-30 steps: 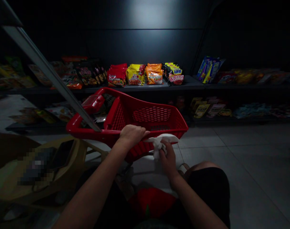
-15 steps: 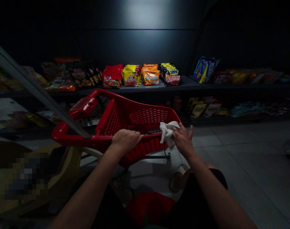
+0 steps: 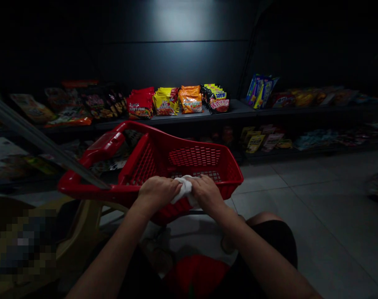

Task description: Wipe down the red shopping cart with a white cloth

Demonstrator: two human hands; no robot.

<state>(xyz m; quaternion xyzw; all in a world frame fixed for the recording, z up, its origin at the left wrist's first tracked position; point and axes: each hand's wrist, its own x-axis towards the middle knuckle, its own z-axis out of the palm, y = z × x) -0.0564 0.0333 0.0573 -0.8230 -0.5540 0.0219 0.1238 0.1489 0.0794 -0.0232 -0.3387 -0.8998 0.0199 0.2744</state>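
Note:
A red plastic wheeled shopping basket (image 3: 193,155) stands in front of me, with a long pull handle (image 3: 103,148) at its left. My left hand (image 3: 159,193) lies over the near rim (image 3: 126,189) and appears to grip it. A crumpled white cloth (image 3: 185,190) sits on the rim between my hands. My right hand (image 3: 207,193) presses down on the cloth, its fingers covering part of it. The basket's inside looks bare where it shows.
Dark shelves hold colourful snack and noodle packets (image 3: 167,101) ahead. A slanted metal bar (image 3: 42,143) crosses the left edge. A beige plastic seat (image 3: 79,220) with a pixelated object sits at lower left. Grey floor tiles (image 3: 301,195) stretch right.
My right hand has moved left and down with the cloth, from the basket's right side to the near rim beside my left hand. The view has tilted up slightly.

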